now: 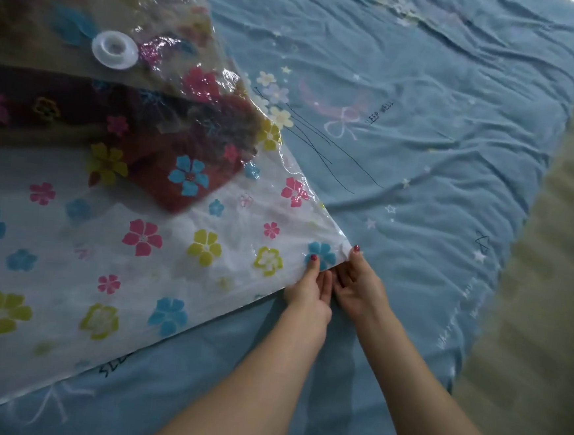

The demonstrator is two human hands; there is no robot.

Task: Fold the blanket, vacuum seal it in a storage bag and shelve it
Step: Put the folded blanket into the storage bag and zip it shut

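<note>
A blue bed (420, 159) fills the view. On its left side lies the flower-printed storage bag (104, 254), the folded dark blanket (166, 159) inside its far part beneath a white valve (114, 49). At the bag's near-right corner, the left hand (307, 292) and right hand (359, 288) pinch the edge with their fingers.

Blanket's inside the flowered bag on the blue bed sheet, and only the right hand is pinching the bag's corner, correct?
Not quite. The head view shows both hands pinching that corner: the left hand and the right hand side by side. The blanket is indeed inside the flowered bag on the blue bed sheet.
</note>
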